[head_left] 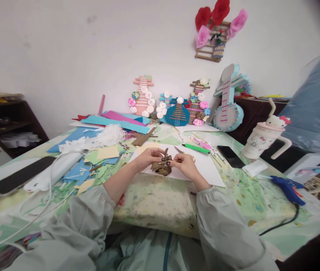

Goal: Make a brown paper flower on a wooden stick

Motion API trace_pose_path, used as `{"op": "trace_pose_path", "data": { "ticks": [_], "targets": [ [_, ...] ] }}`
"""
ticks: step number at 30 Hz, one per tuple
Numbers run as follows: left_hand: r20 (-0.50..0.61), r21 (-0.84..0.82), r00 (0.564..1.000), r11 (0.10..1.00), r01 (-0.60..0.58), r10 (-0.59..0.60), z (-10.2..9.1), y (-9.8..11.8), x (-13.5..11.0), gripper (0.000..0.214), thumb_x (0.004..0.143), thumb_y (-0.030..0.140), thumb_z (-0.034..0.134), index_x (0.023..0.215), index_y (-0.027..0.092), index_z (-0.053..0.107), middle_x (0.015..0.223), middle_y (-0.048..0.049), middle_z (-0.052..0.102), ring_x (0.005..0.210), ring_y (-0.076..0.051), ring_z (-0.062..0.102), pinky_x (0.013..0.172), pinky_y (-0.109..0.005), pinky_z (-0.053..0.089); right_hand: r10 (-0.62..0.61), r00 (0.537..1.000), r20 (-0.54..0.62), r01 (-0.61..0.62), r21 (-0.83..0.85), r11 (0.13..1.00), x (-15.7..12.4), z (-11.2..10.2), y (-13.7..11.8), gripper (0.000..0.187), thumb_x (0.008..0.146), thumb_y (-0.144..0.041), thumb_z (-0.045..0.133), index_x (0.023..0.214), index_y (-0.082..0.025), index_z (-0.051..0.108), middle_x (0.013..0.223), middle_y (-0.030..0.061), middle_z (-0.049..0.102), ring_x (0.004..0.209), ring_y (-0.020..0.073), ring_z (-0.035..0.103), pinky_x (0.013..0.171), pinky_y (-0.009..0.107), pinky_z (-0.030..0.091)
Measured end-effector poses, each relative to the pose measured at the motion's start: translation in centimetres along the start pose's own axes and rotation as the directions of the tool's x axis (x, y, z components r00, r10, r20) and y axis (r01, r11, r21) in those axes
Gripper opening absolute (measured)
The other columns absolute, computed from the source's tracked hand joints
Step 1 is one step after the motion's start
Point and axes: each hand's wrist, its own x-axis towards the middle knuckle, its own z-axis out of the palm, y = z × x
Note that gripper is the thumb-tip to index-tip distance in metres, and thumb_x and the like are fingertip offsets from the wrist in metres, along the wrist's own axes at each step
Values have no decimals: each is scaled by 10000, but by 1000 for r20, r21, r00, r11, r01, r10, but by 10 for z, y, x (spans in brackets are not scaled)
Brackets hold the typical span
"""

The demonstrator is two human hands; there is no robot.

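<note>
Pinching a brown paper flower over a white sheet, gripped on its left side by the closed left hand and on its right by the closed right hand. Crowded leftward by paper scraps, rightward by a green marker and a phone, with bare sheet open toward the near table edge. Hard to make out the flower's folds, half hidden by both hands.

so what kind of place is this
Most likely a home craft workspace: coloured sheet scraps litter the table, handmade guitar-shaped ornaments stand against the wall, a blue glue gun lies nearby, and the left hand and right hand hold a brown flower.
</note>
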Motion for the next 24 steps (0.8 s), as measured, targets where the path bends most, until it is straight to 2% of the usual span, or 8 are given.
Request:
{"op": "trace_pose_path", "data": {
  "ticks": [4, 9, 13, 19, 24],
  "targets": [
    [-47, 15, 999, 1000, -21, 22, -2, -3, 1, 264, 602, 216, 781, 777, 102, 620, 760, -42, 645, 692, -125, 596, 666, -234, 431, 10, 1000, 14, -10, 10, 1000, 1, 0, 1, 318, 633, -439, 678, 532, -163, 556, 506, -41, 503, 529, 92, 411, 554, 237, 280],
    [54, -23, 998, 999, 42, -41, -3, -3, -1, 284, 640, 234, 760, 858, 97, 639, 860, -71, 664, 763, -152, 612, 732, -267, 443, 0, 999, 33, -1, 34, 999, 2, 1, 4, 307, 634, -430, 678, 536, -165, 557, 503, -36, 494, 520, 93, 393, 534, 237, 275],
    [86, -69, 995, 996, 56, -50, -2, -3, 0, 267, 624, 236, 772, 806, 90, 642, 809, -71, 672, 724, -153, 611, 701, -261, 440, -10, 999, 39, 9, 30, 1000, 2, 1, 6, 310, 639, -441, 671, 542, -166, 566, 508, -33, 502, 517, 92, 392, 531, 236, 276],
    [43, -78, 998, 996, 49, -46, 1, -4, 2, 230, 604, 207, 768, 746, 76, 644, 705, -50, 654, 637, -130, 583, 621, -231, 414, -11, 1000, 29, 9, 63, 998, 2, 2, 6, 283, 647, -404, 660, 544, -163, 554, 521, -32, 508, 528, 93, 404, 532, 233, 287],
    [36, -70, 998, 996, 49, -47, 2, -5, 3, 208, 602, 194, 745, 747, 72, 659, 699, -67, 658, 624, -139, 578, 590, -231, 398, -18, 1000, 19, 17, 66, 998, 1, 2, 5, 266, 652, -385, 655, 542, -165, 553, 526, -28, 519, 529, 95, 414, 539, 235, 299]
  ]
}}
